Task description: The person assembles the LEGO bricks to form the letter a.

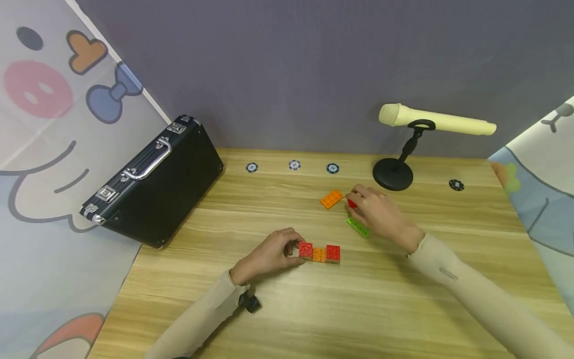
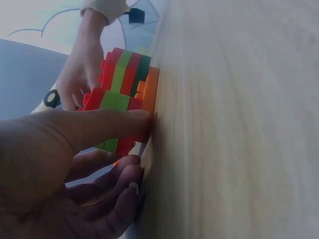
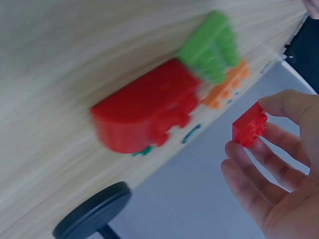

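Observation:
My left hand [image 1: 272, 252] pinches one end of a brick build, thumb on one side and fingers on the other. The build has an orange base [image 1: 319, 255] with a red-topped stack at each end. Green and red layers show in the near stack [image 2: 110, 100] and far stack [image 2: 124, 69] in the left wrist view. Farther right, my right hand [image 1: 381, 212] holds a small red brick [image 3: 249, 124] between thumb and fingertips. Beside it lie a green brick [image 1: 358, 227], an orange brick [image 1: 332, 199] and a round-ended red brick [image 3: 144, 107], hidden by the hand in the head view.
A black case [image 1: 166, 184] stands at the left. At the back right, a pale microphone [image 1: 444, 119] rests on a stand with a round black base [image 1: 392, 174]. Several chips lie along the back, including a blue one [image 1: 333, 168] and a black one [image 1: 456, 185].

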`<state>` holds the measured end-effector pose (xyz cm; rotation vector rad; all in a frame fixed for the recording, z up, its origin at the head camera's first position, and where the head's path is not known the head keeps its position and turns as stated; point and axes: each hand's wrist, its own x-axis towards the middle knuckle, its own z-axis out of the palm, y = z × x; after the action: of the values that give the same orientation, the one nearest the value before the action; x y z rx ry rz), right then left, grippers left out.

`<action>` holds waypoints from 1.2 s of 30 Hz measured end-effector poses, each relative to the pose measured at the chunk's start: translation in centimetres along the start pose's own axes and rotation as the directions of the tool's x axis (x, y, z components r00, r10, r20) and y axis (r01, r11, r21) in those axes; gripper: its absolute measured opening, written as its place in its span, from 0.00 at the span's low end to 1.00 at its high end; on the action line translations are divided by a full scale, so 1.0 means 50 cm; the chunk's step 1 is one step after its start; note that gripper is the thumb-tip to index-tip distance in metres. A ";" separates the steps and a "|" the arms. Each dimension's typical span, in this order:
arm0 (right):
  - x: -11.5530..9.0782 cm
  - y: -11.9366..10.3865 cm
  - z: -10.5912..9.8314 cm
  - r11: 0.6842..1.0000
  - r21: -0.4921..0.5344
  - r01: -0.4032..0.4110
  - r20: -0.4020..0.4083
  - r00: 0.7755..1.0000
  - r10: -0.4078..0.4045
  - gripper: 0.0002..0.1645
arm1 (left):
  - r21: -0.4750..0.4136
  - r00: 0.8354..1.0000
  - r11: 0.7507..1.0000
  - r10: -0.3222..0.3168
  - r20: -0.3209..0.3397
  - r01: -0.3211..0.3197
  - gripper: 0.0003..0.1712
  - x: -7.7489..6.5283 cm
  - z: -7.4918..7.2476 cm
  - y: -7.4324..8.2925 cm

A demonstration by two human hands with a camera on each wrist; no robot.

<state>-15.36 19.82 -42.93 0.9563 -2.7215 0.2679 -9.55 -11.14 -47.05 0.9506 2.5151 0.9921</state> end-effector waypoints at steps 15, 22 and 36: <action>-0.042 -0.133 -0.062 0.981 0.170 0.094 0.026 0.995 -0.100 0.18 | 0.007 1.000 1.000 -0.002 -0.001 0.002 0.19 0.008 -0.006 -0.004; -0.062 -0.169 -0.052 0.974 0.187 0.127 0.044 0.990 -0.137 0.16 | 0.008 1.000 1.000 -0.009 0.001 0.009 0.19 0.012 -0.006 -0.003; -0.075 -0.185 -0.027 0.987 0.063 0.146 0.019 0.989 -0.148 0.13 | -0.012 1.000 1.000 -0.025 0.010 0.026 0.19 0.004 -0.002 0.003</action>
<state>-6.41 15.25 -41.86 1.1780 -2.6602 0.3154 -9.69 -10.97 -46.85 0.9154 2.5044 0.9915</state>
